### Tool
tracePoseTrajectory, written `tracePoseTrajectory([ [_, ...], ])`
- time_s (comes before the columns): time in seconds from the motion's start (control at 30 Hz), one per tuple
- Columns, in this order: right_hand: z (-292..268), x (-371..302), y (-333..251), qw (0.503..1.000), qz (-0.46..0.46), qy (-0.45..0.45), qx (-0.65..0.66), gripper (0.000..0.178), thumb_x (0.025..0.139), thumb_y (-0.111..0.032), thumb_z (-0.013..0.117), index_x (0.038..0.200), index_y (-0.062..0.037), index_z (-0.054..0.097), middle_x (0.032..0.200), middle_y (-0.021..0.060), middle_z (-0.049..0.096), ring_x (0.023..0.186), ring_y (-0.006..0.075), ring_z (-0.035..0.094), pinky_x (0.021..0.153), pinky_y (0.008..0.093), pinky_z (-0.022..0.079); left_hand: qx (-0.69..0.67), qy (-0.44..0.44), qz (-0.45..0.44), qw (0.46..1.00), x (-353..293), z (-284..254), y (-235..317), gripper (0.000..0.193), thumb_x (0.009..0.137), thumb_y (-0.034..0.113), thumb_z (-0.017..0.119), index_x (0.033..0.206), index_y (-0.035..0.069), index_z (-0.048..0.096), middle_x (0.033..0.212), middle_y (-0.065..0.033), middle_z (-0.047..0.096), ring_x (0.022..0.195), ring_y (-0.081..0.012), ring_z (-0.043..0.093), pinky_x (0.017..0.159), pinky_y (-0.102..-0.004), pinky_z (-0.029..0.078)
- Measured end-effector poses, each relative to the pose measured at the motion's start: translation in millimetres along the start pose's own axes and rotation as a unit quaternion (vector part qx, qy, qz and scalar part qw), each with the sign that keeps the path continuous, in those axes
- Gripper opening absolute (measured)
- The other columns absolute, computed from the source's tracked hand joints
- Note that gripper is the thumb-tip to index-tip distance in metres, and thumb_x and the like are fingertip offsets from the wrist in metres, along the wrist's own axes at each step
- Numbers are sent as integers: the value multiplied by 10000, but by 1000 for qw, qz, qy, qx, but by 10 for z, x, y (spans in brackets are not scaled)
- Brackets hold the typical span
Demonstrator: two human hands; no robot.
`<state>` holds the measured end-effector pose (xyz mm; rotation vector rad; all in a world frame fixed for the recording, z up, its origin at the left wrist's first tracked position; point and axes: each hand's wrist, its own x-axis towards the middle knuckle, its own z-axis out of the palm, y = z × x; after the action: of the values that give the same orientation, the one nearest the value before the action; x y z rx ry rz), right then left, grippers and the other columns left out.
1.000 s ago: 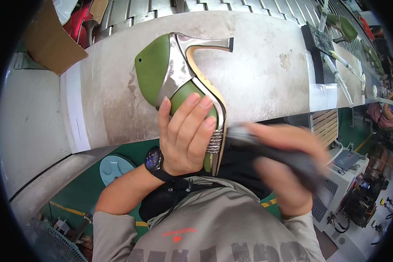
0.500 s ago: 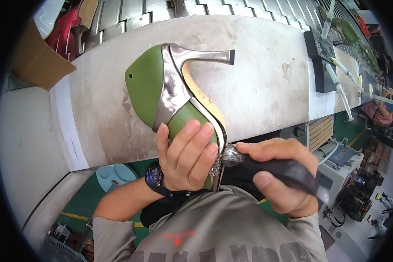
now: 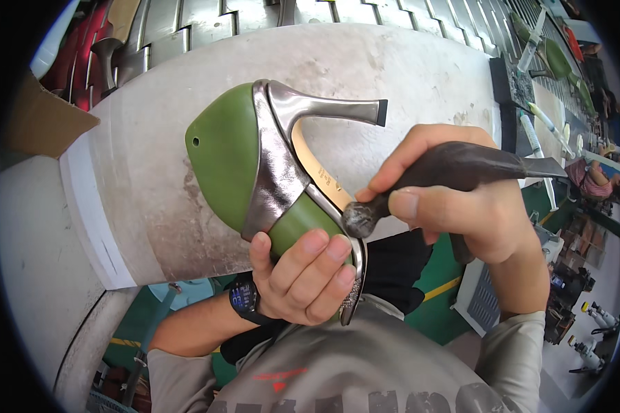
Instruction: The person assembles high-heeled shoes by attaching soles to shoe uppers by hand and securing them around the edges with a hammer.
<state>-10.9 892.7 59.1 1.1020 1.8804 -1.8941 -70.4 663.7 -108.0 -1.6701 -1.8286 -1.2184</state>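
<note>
A metallic pewter high-heeled shoe [image 3: 280, 171] lies on its side over a green last [image 3: 220, 162], its heel pointing right and its toe toward my body. Around the front part of the shoe and last, my left hand [image 3: 302, 281] is closed, fingers pressed on the green side. My right hand [image 3: 472, 217] grips a dark shoemaker's hammer [image 3: 455, 165] close to its head. The hammer's rounded, worn face is at the edge of the sole, just beyond my left fingertips; whether it touches cannot be told. The tan sole [image 3: 317, 165] shows along the arch.
Beneath the heel end is a pale, stained work surface [image 3: 399, 62]. Metal conveyor slats [image 3: 207, 17] run behind it. At the right, syringes [image 3: 548, 124] stand by a black block [image 3: 508, 89], with other green lasts [image 3: 556, 58] beyond. A cardboard box [image 3: 45, 120] sits left.
My right hand and the hammer have moved up and away from my body, from beside the toe to farther along the sole edge. The shoe has shifted slightly toward me.
</note>
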Motion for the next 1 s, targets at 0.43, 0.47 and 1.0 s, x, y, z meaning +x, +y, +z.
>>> tracePoseTrajectory([
  [0.43,306,204,423,893,-383,190,142,280,1064,-204,592,1146,59,643,1062,226,756,657,141,669,638,265,570,-23,-195,19,980,417,-517,-329,545,947,176,717,1449,101,517,1485,-167,605,1383,-346,572,1239,-633,300],
  [0.47,250,105,347,891,-369,213,158,313,1083,-238,560,1125,60,646,1041,242,751,645,155,670,631,269,573,-46,-250,36,966,535,-574,-458,663,897,207,774,1489,95,499,1531,-194,566,1422,-377,542,1239,-638,290],
  [1.0,308,362,30,931,-318,157,82,341,1039,-251,541,942,52,664,851,223,738,529,168,613,496,263,510,-32,-251,-77,964,904,-364,-870,977,818,263,822,1644,59,343,1668,-329,313,1516,-519,383,1197,-710,251],
])
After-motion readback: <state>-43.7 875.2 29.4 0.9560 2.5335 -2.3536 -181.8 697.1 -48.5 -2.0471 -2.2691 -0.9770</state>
